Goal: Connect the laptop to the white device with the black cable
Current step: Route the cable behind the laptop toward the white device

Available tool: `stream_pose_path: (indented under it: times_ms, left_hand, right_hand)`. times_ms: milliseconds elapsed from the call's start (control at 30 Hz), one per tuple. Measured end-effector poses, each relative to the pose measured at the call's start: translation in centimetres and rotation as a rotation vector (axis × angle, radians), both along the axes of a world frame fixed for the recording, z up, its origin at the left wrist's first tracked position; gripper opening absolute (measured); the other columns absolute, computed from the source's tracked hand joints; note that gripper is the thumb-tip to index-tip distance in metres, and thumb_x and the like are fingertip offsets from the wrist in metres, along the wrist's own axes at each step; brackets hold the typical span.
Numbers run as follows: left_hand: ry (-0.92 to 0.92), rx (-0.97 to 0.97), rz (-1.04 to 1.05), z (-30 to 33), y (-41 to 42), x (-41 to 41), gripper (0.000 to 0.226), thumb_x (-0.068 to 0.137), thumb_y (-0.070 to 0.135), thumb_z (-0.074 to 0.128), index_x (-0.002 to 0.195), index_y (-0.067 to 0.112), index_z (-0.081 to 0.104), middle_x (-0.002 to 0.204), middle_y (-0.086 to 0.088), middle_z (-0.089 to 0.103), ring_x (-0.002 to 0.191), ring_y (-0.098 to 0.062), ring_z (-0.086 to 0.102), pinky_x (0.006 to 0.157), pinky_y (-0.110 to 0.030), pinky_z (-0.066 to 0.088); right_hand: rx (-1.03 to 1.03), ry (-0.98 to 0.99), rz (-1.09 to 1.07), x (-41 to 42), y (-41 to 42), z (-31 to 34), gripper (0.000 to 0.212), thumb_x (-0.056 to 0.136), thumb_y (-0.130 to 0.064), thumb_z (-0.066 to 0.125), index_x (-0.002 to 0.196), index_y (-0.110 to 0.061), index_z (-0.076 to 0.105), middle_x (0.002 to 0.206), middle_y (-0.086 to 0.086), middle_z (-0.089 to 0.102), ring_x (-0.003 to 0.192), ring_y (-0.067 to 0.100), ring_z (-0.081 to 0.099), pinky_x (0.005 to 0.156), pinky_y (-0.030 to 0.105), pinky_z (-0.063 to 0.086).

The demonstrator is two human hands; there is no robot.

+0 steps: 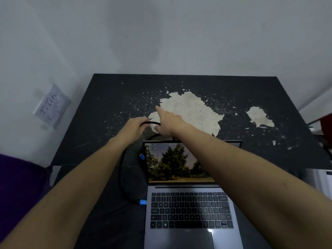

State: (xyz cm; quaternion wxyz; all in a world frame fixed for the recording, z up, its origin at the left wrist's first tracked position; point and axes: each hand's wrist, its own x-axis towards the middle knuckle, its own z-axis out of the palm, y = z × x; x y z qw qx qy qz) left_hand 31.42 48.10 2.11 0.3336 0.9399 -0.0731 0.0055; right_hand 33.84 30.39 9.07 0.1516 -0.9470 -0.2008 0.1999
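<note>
Right, cable: the black cable (124,175) has its blue plug (143,202) sitting at the laptop's left edge, level with the top of the keyboard, and from there it loops out left, climbs along the left of the screen and arcs over behind the lid up to the hands.
Second plug: another blue connector (142,156) shows just left of the screen's upper corner; what it joins to, I cannot tell.
Laptop: the grey laptop (190,209) is open at the near edge of the table, screen lit with a picture of trees, keyboard facing the person.
Left hand: the left hand (133,128) is curled shut around the cable's far stretch, just beyond the lid's top left corner.
Right hand: the right hand (168,123) reaches over the lid, index finger stretched forward and touching down on the pale patch, thumb low by the cable, other fingers folded loosely; it grips nothing that I can see.
White device: hidden or not visible, cannot place it.
Table: the black table (111,97) carries large peeled, off-white patches (190,110) and scattered flecks.
Wall: a taped paper note (51,106) with handwriting hangs on the left wall.
Left edge: purple cloth (19,178) sits low beside the table.
</note>
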Motion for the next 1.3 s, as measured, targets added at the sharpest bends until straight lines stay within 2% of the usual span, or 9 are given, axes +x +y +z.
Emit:
stream_pose_path:
  times_ms: [100,200,400,733,833,933,1033,1167,1300]
  left_hand:
    - [-0.030,-0.088,0.055,1.9,1.1,-1.5,0.027,0.096,0.013,0.057,0.081,0.036,0.059,0.070,0.014,0.065,0.067,0.003,0.060,0.058,-0.009,0.041]
    - [-0.035,-0.106,0.166,2.6,2.7,-2.6,0.017,0.096,0.015,0.058,0.085,0.026,0.064,0.074,0.008,0.068,0.069,-0.001,0.063,0.061,-0.013,0.045]
    - [-0.006,-0.083,0.335,3.7,3.4,-3.6,0.018,0.095,0.024,0.058,0.078,0.029,0.063,0.076,0.010,0.069,0.069,-0.005,0.062,0.058,-0.026,0.047]
    - [0.191,0.150,0.405,8.7,-1.7,-3.0,0.011,0.094,0.020,0.053,0.088,0.023,0.061,0.097,-0.012,0.065,0.080,-0.030,0.060,0.074,-0.042,0.054]
    - [0.119,0.228,0.240,12.6,-7.4,-1.4,0.008,0.093,0.025,0.055,0.099,0.022,0.058,0.104,-0.010,0.064,0.088,-0.030,0.059,0.081,-0.044,0.051]
    - [-0.073,0.262,0.027,15.4,-14.1,-0.9,0.032,0.092,0.036,0.060,0.118,0.019,0.055,0.114,-0.008,0.057,0.102,-0.029,0.053,0.087,-0.046,0.046]
    - [-0.341,0.358,-0.081,17.3,-19.0,-1.4,0.028,0.091,0.036,0.062,0.111,0.017,0.064,0.104,-0.009,0.053,0.093,-0.029,0.048,0.078,-0.045,0.045]
    - [-0.374,0.391,-0.057,17.8,-22.0,-1.4,0.020,0.097,0.026,0.055,0.100,0.009,0.065,0.089,-0.010,0.050,0.070,-0.030,0.049,0.064,-0.038,0.040]
    - [-0.347,0.297,0.098,17.1,-23.2,-0.7,0.017,0.099,0.018,0.051,0.095,0.006,0.063,0.093,-0.016,0.059,0.078,-0.034,0.057,0.062,-0.034,0.035]
  right_hand:
    - [0.009,0.141,-0.022,0.2,0.1,0.3,0.039,0.098,-0.029,0.055,0.133,-0.015,0.054,0.121,0.009,0.065,0.114,0.031,0.060,0.098,0.040,0.045]
    - [0.084,0.180,-0.010,0.4,-1.5,0.8,0.032,0.102,-0.030,0.052,0.118,-0.007,0.067,0.110,0.013,0.068,0.103,0.030,0.061,0.084,0.033,0.046]
    - [0.122,0.092,-0.102,1.1,-9.1,3.0,0.022,0.103,-0.035,0.050,0.094,-0.018,0.063,0.079,-0.006,0.059,0.084,0.021,0.058,0.073,0.029,0.038]
    - [0.207,-0.223,-0.352,-0.4,-18.6,7.4,0.034,0.103,-0.044,0.042,0.079,-0.020,0.048,0.090,0.013,0.061,0.076,0.032,0.058,0.067,0.040,0.047]
    - [0.180,-0.300,-0.331,-1.4,-17.7,9.6,0.032,0.103,-0.043,0.040,0.086,-0.017,0.048,0.088,0.010,0.055,0.074,0.035,0.055,0.066,0.039,0.045]
    - [0.195,-0.296,-0.281,-2.4,-17.4,10.9,0.029,0.103,-0.040,0.041,0.097,-0.015,0.053,0.096,0.012,0.060,0.080,0.037,0.058,0.072,0.044,0.052]
    - [0.227,-0.267,-0.255,-3.6,-19.3,11.1,0.024,0.103,-0.037,0.043,0.099,-0.015,0.054,0.099,0.012,0.064,0.081,0.034,0.061,0.073,0.045,0.054]
    - [0.376,-0.204,-0.316,-5.2,-24.9,9.5,0.025,0.103,-0.031,0.046,0.093,-0.011,0.056,0.092,0.014,0.064,0.081,0.030,0.059,0.066,0.037,0.044]
    - [0.476,-0.079,-0.400,-8.2,-32.3,6.1,0.032,0.102,-0.040,0.050,0.087,-0.015,0.064,0.081,0.002,0.065,0.075,0.019,0.058,0.066,0.033,0.042]
